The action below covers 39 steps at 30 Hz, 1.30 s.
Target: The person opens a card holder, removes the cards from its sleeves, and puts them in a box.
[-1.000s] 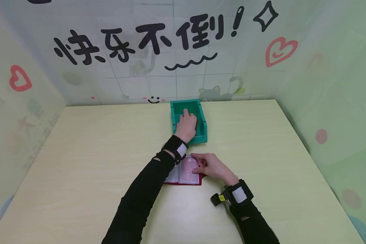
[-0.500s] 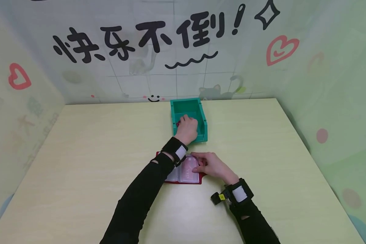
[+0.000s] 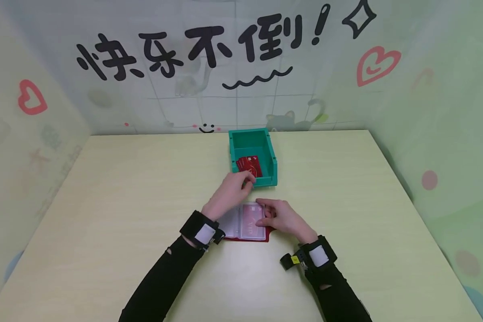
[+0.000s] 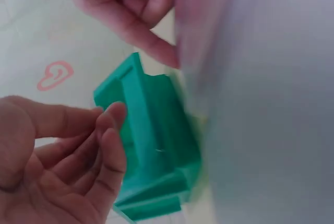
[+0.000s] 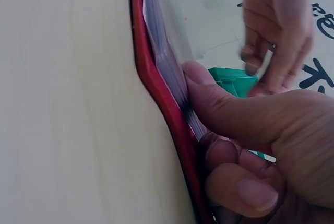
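My right hand [image 3: 279,218] rests on the open red card holder [image 3: 247,226], which lies flat on the pale wooden table [image 3: 104,214] just in front of me; in the right wrist view the thumb presses down on the clear sleeves while the curled fingers pinch the holder's red edge [image 5: 156,83], so that hand is gripping it. A pink card shows in the sleeve under my fingertips. My left hand [image 3: 229,192] hovers between the holder and the green bin [image 3: 252,156], just short of the bin's near wall. In the left wrist view its fingers [image 4: 104,145] are loosely bent, thumb and forefinger close together, with nothing visible between them, so I read it as empty and relaxed. Inside the bin lie red cards [image 3: 250,166], near its front end. The bin stands well back on the table, close to the decorated wall.
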Tool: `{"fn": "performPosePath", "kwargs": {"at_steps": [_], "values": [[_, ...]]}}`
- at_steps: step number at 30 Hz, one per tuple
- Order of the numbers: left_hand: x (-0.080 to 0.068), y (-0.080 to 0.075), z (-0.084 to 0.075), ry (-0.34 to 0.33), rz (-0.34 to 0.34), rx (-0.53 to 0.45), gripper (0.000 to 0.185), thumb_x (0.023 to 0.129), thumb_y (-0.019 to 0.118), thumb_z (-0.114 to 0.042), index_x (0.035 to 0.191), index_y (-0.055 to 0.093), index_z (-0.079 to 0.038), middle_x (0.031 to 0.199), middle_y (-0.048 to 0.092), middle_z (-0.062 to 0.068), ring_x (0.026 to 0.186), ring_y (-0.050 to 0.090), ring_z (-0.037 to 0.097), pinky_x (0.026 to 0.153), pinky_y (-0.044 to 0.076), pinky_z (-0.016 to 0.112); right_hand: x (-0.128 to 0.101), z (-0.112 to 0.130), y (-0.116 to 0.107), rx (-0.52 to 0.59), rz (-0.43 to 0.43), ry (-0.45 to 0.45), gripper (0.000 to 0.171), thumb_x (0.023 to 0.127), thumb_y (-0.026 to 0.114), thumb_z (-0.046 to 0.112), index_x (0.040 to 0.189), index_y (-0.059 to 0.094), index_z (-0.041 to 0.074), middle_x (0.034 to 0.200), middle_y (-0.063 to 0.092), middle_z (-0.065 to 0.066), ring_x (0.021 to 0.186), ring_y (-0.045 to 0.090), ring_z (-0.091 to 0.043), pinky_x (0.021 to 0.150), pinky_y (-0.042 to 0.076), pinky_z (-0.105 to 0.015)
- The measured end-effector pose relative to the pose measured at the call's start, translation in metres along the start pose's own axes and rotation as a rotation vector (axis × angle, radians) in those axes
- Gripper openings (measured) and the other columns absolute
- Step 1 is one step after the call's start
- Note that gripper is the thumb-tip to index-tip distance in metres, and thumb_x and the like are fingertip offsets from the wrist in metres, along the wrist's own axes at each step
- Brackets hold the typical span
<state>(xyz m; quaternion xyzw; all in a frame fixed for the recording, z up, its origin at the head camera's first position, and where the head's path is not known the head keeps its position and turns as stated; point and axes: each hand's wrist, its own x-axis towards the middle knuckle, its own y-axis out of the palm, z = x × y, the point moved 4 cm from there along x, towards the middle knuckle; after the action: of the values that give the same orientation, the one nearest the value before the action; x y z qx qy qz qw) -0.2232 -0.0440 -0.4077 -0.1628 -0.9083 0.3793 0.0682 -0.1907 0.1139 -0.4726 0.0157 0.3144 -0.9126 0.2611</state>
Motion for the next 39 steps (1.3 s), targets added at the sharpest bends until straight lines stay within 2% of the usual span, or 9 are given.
{"fn": "performPosePath", "kwargs": {"at_steps": [2, 5, 10, 18, 24, 27, 32, 34, 39], "values": [[-0.01, 0.004, 0.009, -0.03, 0.036, -0.008, 0.021, 0.1, 0.059, -0.012, 0.117, 0.068, -0.002, 0.101, 0.071, 0.011, 0.073, 0.055, 0.019, 0.066, 0.045, 0.026, 0.0, -0.001, -0.001, -0.003, -0.006, 0.008, 0.064, 0.086, 0.079, 0.014, 0.143, 0.053, 0.001, 0.075, 0.043, -0.002, 0.071, 0.044, -0.015, 0.057, 0.032, -0.021], [-0.02, 0.011, 0.02, -0.054, 0.083, -0.028, 0.024, 0.101, 0.059, -0.015, 0.121, 0.067, -0.003, 0.109, 0.071, 0.011, 0.085, 0.062, 0.02, 0.076, 0.053, 0.03, 0.0, -0.002, -0.001, -0.01, -0.017, 0.018, 0.065, 0.086, 0.08, 0.016, 0.143, 0.053, 0.001, 0.075, 0.043, -0.002, 0.072, 0.044, -0.016, 0.057, 0.032, -0.021], [-0.029, 0.016, 0.032, -0.046, 0.092, -0.097, 0.025, 0.101, 0.059, -0.016, 0.121, 0.067, -0.005, 0.12, 0.071, 0.011, 0.104, 0.068, 0.026, 0.092, 0.056, 0.042, 0.001, -0.003, -0.001, -0.009, -0.025, 0.034, 0.066, 0.085, 0.081, 0.019, 0.143, 0.053, 0.002, 0.076, 0.043, -0.002, 0.073, 0.045, -0.016, 0.057, 0.032, -0.021], [-0.032, 0.013, 0.049, -0.089, 0.018, -0.219, 0.033, 0.105, 0.054, -0.028, 0.129, 0.063, -0.007, 0.116, 0.069, 0.01, 0.092, 0.065, 0.022, 0.077, 0.053, 0.031, -0.002, -0.001, -0.003, -0.013, -0.033, -0.009, 0.048, 0.097, 0.067, 0.014, 0.141, 0.055, 0.0, 0.08, 0.05, -0.004, 0.07, 0.048, -0.015, 0.056, 0.037, -0.02], [-0.038, 0.012, 0.056, -0.153, -0.001, -0.223, 0.041, 0.103, 0.053, -0.043, 0.129, 0.063, -0.013, 0.115, 0.067, 0.006, 0.101, 0.06, 0.021, 0.082, 0.051, 0.031, -0.002, 0.001, -0.001, -0.027, -0.024, -0.002, 0.049, 0.096, 0.068, 0.015, 0.142, 0.055, 0.002, 0.08, 0.051, -0.004, 0.073, 0.049, -0.014, 0.059, 0.039, -0.02], [-0.043, 0.009, 0.056, -0.142, -0.035, -0.165, 0.032, 0.1, 0.062, -0.034, 0.123, 0.066, -0.011, 0.105, 0.065, 0.007, 0.097, 0.056, 0.022, 0.079, 0.048, 0.032, -0.001, 0.0, 0.0, -0.031, -0.021, 0.012, 0.05, 0.095, 0.068, 0.016, 0.142, 0.054, 0.002, 0.081, 0.051, -0.004, 0.075, 0.049, -0.014, 0.059, 0.039, -0.02], [-0.052, 0.004, 0.051, -0.099, -0.103, 0.083, 0.015, 0.087, 0.072, -0.007, 0.101, 0.074, -0.009, 0.102, 0.066, 0.01, 0.105, 0.052, 0.03, 0.092, 0.043, 0.043, 0.001, 0.0, 0.0, -0.029, -0.017, 0.039, 0.051, 0.095, 0.069, 0.017, 0.142, 0.055, 0.004, 0.082, 0.051, -0.004, 0.077, 0.049, -0.015, 0.058, 0.037, -0.021], [-0.054, 0.005, 0.048, -0.089, -0.108, 0.178, 0.014, 0.085, 0.072, -0.003, 0.096, 0.076, -0.01, 0.106, 0.068, 0.009, 0.11, 0.051, 0.032, 0.096, 0.041, 0.047, 0.001, 0.0, -0.001, -0.023, -0.014, 0.048, 0.052, 0.095, 0.069, 0.017, 0.143, 0.054, 0.005, 0.083, 0.051, -0.005, 0.078, 0.049, -0.015, 0.058, 0.037, -0.021], [-0.057, 0.008, 0.039, -0.079, -0.115, 0.304, 0.016, 0.086, 0.071, -0.002, 0.093, 0.079, -0.013, 0.111, 0.068, 0.008, 0.114, 0.049, 0.031, 0.099, 0.038, 0.051, -0.001, 0.0, -0.002, -0.01, 0.012, 0.048, 0.057, 0.093, 0.072, 0.016, 0.145, 0.052, 0.006, 0.083, 0.052, -0.004, 0.077, 0.05, -0.015, 0.059, 0.039, -0.021]]}}
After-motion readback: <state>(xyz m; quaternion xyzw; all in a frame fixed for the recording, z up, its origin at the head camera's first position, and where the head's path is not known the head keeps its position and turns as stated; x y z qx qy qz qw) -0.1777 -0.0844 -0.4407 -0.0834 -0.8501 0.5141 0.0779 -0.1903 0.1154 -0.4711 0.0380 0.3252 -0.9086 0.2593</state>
